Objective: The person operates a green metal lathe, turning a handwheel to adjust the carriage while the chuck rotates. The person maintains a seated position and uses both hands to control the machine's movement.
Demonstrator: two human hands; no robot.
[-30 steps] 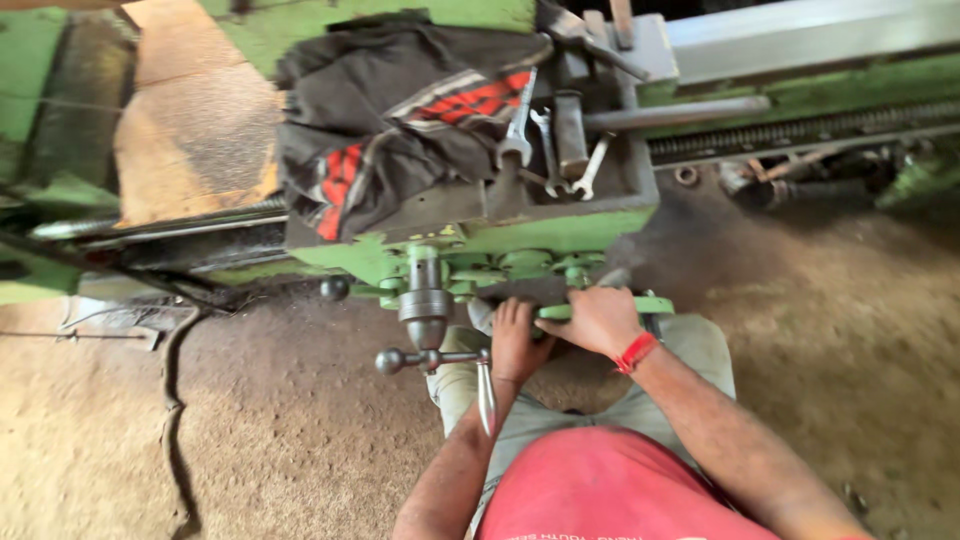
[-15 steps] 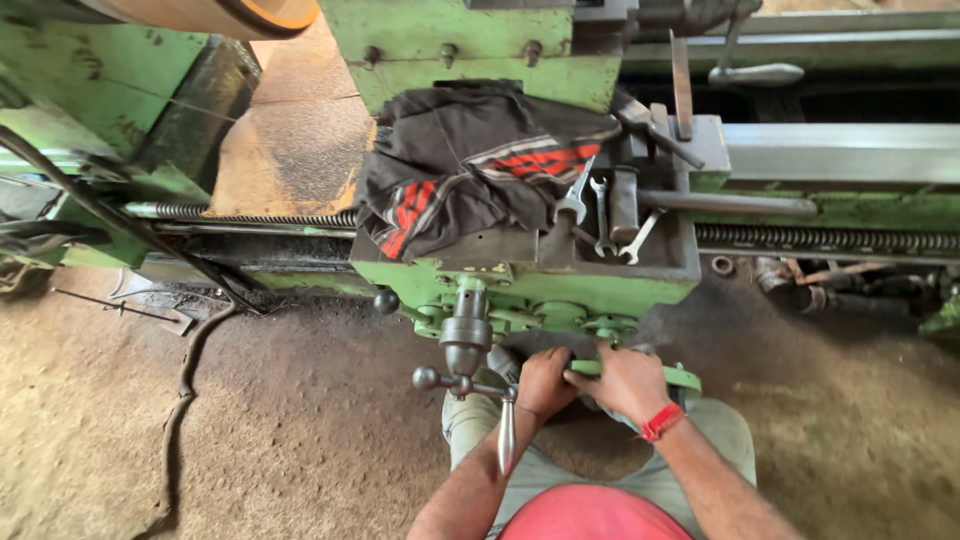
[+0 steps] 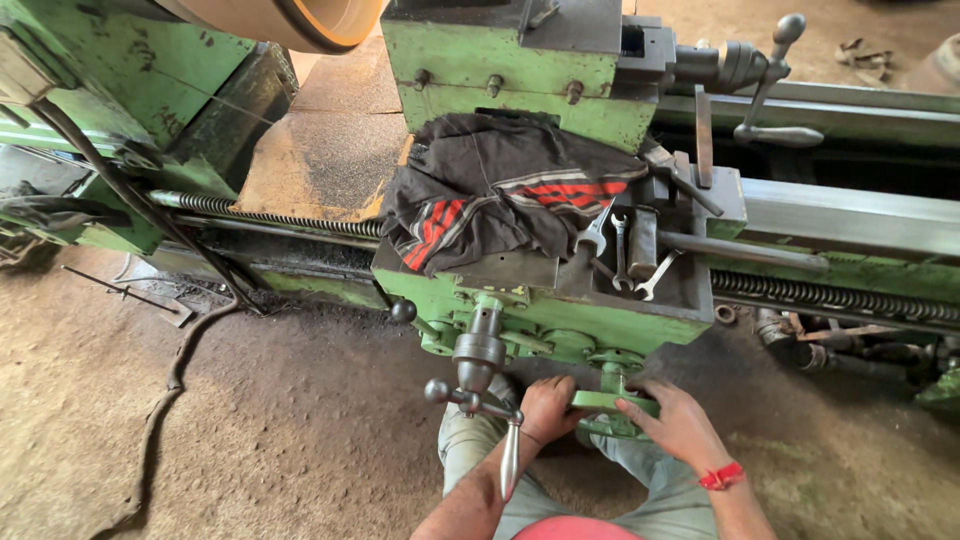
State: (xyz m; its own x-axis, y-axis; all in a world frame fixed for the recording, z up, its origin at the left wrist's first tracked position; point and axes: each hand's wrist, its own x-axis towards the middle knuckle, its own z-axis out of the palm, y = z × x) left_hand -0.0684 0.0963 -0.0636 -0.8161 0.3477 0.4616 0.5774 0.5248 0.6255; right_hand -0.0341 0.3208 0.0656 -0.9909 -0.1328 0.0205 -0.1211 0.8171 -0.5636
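left hand point(image 3: 548, 408): clamping the left end of the flat green metal handle point(image 3: 612, 401), lower centre
right hand point(image 3: 678, 423): gripping its right end
progress: handle turning seemingly underway
spanners point(image 3: 612, 243): lying untouched on the carriage

Both hands sit tight under the green carriage apron point(image 3: 540, 325), and the steel crank handle point(image 3: 478, 385) juts out just beside the left hand point(image 3: 548, 408), crowding that side. Right of the right hand point(image 3: 675, 425), open dirt floor point(image 3: 200, 420) leaves passage; above, spanners point(image 3: 625, 250) and a dark cloth point(image 3: 490, 190) cover the carriage top.
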